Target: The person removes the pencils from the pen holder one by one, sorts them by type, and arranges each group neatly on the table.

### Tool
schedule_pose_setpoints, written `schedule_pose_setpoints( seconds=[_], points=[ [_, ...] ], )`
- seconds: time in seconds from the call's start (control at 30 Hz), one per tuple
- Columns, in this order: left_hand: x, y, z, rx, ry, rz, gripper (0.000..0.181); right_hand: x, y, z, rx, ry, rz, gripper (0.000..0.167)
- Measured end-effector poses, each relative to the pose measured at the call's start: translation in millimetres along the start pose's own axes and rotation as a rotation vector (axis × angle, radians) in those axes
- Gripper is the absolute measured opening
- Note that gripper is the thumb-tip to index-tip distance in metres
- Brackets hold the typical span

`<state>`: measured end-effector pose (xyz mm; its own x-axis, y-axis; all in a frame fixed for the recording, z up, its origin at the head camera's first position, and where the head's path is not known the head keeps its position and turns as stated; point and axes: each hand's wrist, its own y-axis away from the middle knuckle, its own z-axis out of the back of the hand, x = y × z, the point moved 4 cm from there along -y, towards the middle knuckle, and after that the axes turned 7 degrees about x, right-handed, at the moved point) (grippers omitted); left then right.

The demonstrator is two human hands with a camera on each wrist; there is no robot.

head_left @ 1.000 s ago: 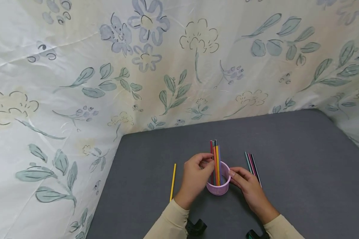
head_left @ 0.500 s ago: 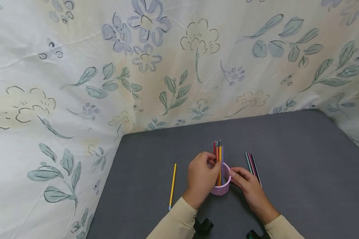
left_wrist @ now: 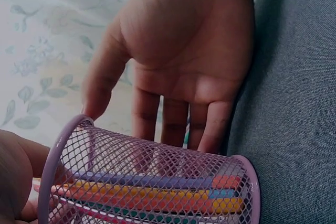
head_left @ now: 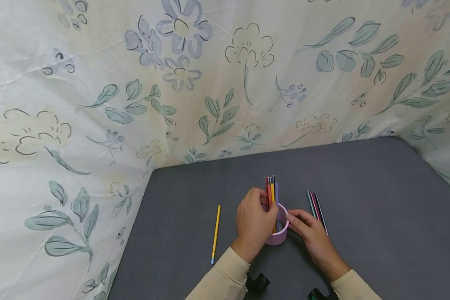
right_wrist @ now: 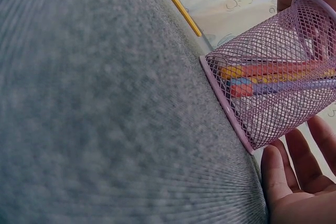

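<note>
Upright in the pink mesh cup (head_left: 276, 239) stand several coloured pencils (head_left: 272, 192). My left hand (head_left: 254, 223) pinches them between thumb and fingers above the rim. On the cup's right side, my right hand (head_left: 318, 243) grips the rim with the thumb, its other fingers around the outside. The left wrist view shows the pencils' lower ends through the mesh (left_wrist: 157, 156), with my right hand (left_wrist: 184, 40) beyond and part of my left hand (left_wrist: 13, 177) at the opening. In the right wrist view, the cup's base (right_wrist: 228, 108) rests on the grey surface.
A yellow pencil (head_left: 216, 233) lies on the grey table (head_left: 390, 216) to the left of my left hand. Several darker pencils (head_left: 313, 204) lie behind my right hand. A floral cloth (head_left: 217, 83) hangs behind the table and at its sides.
My left hand has moved slightly right, closer over the cup, and the pencils' tops have shifted a little right. The right hand has barely moved.
</note>
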<state>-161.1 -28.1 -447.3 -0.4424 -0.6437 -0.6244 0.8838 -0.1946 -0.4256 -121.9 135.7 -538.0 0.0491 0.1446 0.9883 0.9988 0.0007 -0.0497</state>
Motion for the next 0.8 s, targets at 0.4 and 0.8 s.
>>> schedule_pose_setpoints(
  seconds=[0.4, 0.8],
  points=[
    [8.4, 1.8, 1.3, 0.056, 0.206, 0.031, 0.014, -1.6, 2.7, -1.9, 0.007, 0.006, 0.010, 0.032],
    [18.5, 4.7, 5.7, 0.081, 0.366, 0.082, 0.009, -3.6, 4.5, -2.8, 0.005, 0.028, 0.007, 0.033]
  ],
)
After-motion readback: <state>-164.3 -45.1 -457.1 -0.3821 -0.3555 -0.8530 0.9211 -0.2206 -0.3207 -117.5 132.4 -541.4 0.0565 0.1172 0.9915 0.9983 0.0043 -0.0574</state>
